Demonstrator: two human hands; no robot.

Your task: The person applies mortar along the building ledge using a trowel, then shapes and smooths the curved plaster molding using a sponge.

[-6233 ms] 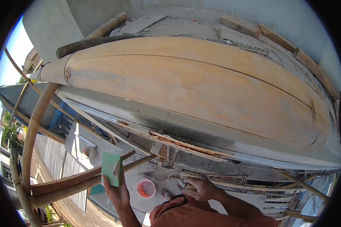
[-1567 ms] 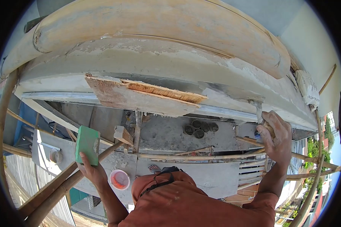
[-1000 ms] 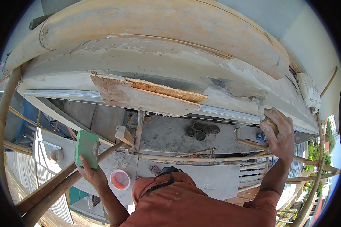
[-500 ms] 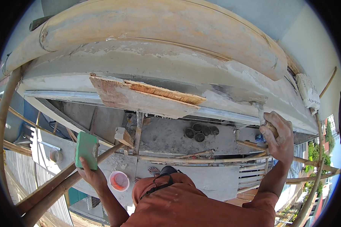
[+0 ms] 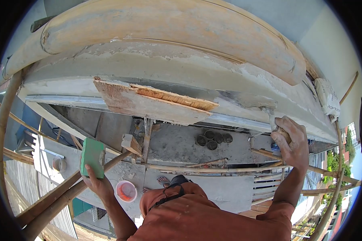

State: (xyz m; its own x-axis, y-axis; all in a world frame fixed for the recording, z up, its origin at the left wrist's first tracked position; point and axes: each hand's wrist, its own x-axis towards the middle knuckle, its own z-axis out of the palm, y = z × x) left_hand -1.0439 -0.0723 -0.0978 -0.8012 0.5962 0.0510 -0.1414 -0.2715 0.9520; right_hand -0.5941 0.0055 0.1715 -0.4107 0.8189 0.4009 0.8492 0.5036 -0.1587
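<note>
My left hand point(image 5: 95, 182) is closed round the lower end of a green rectangular block point(image 5: 93, 156) with smears on its side, held up at the left. On the right, my right hand point(image 5: 292, 140), dusted with grey, grips the rounded wooden handle of a trowel point(image 5: 283, 133). The trowel's blade, coated in grey mortar, reaches up to the edge of the plastered ledge point(image 5: 181, 80). Beside the blade runs a darker, wet-looking mortar patch point(image 5: 245, 98). A rough plywood piece point(image 5: 149, 102) lies over the ledge's metal edge strip point(image 5: 237, 122), left of the trowel.
A thick bamboo pole point(image 5: 169, 24) spans above the ledge. Bamboo rails point(image 5: 213, 170) cross below. Several black buckets point(image 5: 212, 144) stand on the lower floor. A pink bucket point(image 5: 126, 191) is near my feet. A white sack point(image 5: 326, 96) rests at the right.
My right hand and the trowel have shifted slightly left along the ledge edge, and the wet patch's right end looks changed. My left hand keeps the green block nearly still.
</note>
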